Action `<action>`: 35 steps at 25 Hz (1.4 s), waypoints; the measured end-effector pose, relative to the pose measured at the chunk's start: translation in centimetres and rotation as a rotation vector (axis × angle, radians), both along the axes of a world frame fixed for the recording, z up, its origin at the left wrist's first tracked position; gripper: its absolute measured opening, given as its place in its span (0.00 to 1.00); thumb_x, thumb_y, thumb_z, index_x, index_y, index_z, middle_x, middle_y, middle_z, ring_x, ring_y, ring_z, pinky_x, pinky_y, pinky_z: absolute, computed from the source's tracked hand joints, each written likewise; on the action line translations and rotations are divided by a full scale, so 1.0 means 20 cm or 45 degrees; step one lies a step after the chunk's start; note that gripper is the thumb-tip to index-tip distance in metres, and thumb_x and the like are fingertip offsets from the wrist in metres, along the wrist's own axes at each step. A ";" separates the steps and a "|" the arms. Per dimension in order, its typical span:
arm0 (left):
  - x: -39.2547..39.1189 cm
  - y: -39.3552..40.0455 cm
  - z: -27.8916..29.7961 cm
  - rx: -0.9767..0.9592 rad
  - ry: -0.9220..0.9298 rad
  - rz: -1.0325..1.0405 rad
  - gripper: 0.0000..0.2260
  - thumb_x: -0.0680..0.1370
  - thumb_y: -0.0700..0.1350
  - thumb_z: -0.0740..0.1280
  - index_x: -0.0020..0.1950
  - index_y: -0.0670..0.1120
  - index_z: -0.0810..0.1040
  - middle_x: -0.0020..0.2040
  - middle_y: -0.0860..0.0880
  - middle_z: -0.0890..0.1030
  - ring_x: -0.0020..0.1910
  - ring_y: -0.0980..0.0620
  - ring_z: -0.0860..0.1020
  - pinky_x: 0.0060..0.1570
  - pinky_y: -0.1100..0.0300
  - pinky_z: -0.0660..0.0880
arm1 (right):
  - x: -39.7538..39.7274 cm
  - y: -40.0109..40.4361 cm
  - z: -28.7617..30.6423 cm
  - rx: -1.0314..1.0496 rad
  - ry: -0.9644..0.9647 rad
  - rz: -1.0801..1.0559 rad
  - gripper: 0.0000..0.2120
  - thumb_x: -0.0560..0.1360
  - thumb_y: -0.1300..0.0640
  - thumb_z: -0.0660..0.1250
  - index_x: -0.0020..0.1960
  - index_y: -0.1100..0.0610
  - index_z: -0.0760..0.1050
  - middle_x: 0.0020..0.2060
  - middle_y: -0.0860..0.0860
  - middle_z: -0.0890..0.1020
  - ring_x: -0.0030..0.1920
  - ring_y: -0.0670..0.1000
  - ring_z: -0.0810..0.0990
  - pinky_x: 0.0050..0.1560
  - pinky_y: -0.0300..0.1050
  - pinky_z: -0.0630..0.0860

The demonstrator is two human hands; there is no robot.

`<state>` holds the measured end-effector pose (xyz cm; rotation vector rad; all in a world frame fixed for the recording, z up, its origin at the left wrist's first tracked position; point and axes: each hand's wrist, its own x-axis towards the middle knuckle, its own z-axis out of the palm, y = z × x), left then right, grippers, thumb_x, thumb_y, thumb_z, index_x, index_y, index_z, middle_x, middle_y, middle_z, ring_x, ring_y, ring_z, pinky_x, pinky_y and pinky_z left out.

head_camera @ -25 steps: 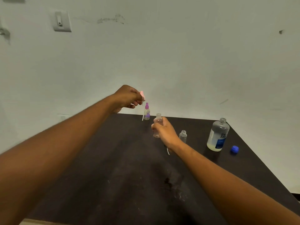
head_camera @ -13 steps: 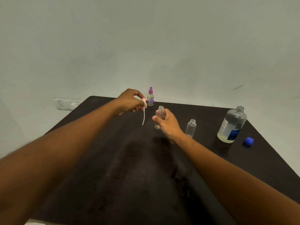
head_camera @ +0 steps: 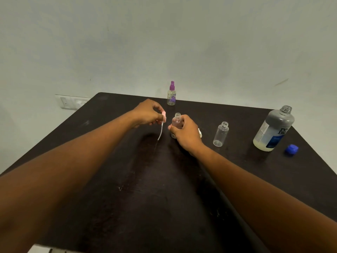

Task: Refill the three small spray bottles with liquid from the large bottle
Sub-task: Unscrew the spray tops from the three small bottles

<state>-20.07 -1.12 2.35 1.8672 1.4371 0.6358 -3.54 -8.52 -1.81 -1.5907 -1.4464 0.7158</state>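
Dark table (head_camera: 113,179); left hand (head_camera: 147,113) pinching pink sprayer (head_camera: 164,116), tube down; right hand (head_camera: 184,132) gripping upright bottle (head_camera: 176,121)

Large bottle (head_camera: 273,129) right of open bottle (head_camera: 220,134)

The right hand (head_camera: 184,132) covers the lower half of the small open bottle (head_camera: 176,119) it holds, so its fill cannot be told. A white piece (head_camera: 200,133) peeks from behind that hand, mostly hidden. The large bottle's (head_camera: 273,129) label is only partly readable. The table's (head_camera: 255,179) near edge and right corner run out of view.
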 end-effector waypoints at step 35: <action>0.02 0.00 -0.07 -0.076 0.429 -0.093 0.14 0.80 0.48 0.71 0.64 0.44 0.79 0.55 0.43 0.82 0.49 0.48 0.80 0.49 0.53 0.78 | 0.06 -0.04 0.14 0.150 0.238 -0.053 0.21 0.83 0.45 0.61 0.72 0.53 0.70 0.55 0.46 0.77 0.50 0.40 0.77 0.45 0.28 0.67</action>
